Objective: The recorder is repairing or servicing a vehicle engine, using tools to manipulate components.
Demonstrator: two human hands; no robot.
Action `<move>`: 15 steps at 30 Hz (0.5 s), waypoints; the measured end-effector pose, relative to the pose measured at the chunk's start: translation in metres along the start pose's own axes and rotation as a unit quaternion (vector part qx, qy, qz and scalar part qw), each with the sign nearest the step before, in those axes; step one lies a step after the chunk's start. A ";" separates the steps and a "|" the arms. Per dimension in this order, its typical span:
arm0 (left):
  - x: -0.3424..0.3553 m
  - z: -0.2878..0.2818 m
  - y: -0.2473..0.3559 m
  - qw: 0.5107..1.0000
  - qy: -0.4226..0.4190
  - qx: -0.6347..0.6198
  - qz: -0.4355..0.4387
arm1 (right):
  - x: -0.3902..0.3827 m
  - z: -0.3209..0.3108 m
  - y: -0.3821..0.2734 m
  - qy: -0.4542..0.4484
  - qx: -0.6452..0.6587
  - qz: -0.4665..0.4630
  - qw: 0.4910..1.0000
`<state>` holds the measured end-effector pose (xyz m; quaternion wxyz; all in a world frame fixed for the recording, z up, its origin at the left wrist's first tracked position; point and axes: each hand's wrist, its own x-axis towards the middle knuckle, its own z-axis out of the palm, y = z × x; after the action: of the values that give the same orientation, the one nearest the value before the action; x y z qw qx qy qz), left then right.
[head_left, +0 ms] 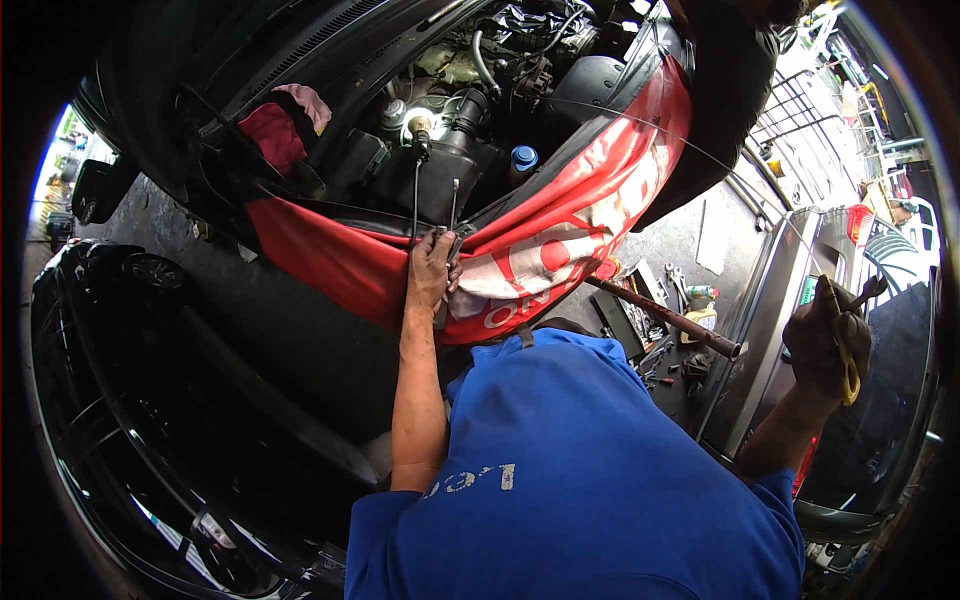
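My left hand point(432, 275) is closed at the front edge of an open engine bay, over a red and white fender cover point(335, 260). Two slim metal tools rise from its fingers: a long dark rod point(416, 195) reaching toward the lit engine parts, and a shorter screwdriver-like shaft point(455, 200). Their lower ends are hidden in the hand. Off to the right, my right hand point(825, 345) is raised and closed around an open-end wrench point(872, 290). A yellow, handle-like loop point(850, 378) also hangs from that hand; its kind is unclear.
A blue cap point(523, 157) and black air box point(440, 180) lie inside the bay. Pink and red cloths point(275, 135) rest on its left side. A rusty pipe point(680, 320) juts out at right, above scattered tools point(655, 360). Cars stand on both sides.
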<state>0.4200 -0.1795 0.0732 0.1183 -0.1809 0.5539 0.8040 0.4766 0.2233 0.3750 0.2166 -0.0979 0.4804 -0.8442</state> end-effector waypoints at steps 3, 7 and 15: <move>0.000 -0.001 -0.001 1.000 0.005 0.007 -0.002 | 0.000 0.000 0.000 -0.030 0.012 -0.001 0.999; -0.001 0.000 0.000 1.000 0.007 0.008 -0.002 | -0.019 -0.017 0.006 0.120 -0.045 -0.021 0.992; 0.001 -0.002 -0.001 1.000 0.003 0.008 0.002 | -0.037 -0.040 0.003 0.227 -0.104 -0.037 0.968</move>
<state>0.4200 -0.1807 0.0720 0.1165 -0.1814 0.5607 0.7995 0.4954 0.2703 0.3533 0.0593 0.0566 0.5980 -0.7973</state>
